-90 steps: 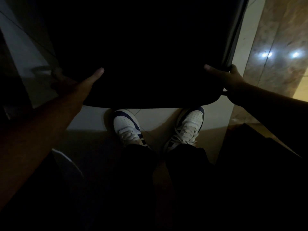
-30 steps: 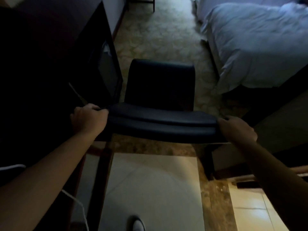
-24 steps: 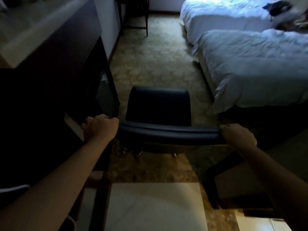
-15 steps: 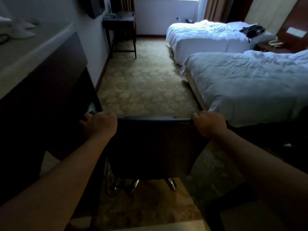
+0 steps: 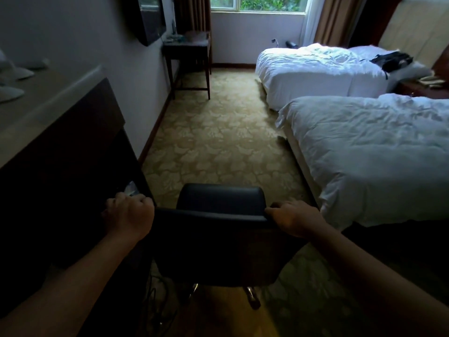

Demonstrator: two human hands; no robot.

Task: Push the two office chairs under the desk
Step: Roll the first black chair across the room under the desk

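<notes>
Clearly a hotel room: two white beds point(image 5: 364, 147) along the right, patterned carpet point(image 5: 218, 132) running to a desk point(image 5: 187, 48) by the window. Closer in, a dark office chair point(image 5: 218, 242) stands at the near end of the carpet, just beside a dark counter unit point(image 5: 73, 142). The left hand point(image 5: 128, 215) and right hand point(image 5: 294, 218) each curl round a top corner of the backrest. I'd judge this the first chair, in transit; next it must roll straight ahead, then tuck between the desk legs. No second chair is visible.
</notes>
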